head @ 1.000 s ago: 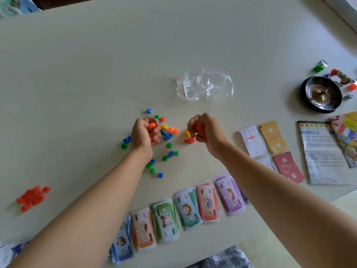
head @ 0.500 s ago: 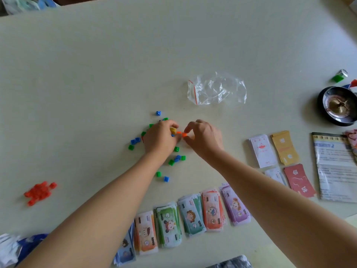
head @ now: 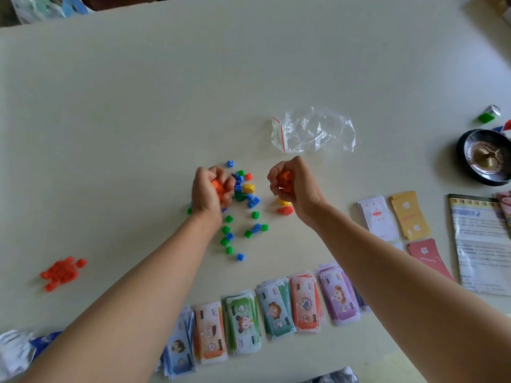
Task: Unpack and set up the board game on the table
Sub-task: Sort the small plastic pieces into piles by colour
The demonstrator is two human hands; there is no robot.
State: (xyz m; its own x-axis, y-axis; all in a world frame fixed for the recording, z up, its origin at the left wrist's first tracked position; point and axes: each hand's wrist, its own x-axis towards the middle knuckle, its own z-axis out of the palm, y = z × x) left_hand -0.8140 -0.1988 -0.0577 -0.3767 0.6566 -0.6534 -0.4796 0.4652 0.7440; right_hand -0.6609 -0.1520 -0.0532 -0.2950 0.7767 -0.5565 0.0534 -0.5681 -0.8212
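Has lifted the left hand [head: 210, 194] and the right hand [head: 293, 186] off the scattered cubes [head: 255, 215], where half a second ago their fingertips nearly met over an orange piece. Now holds both apart and turned fingers-up, each fist curled round a clutch of orange pieces [head: 284, 178]. Shows again the yellow and red tokens [head: 285, 210] by the right wrist, covered a moment ago.
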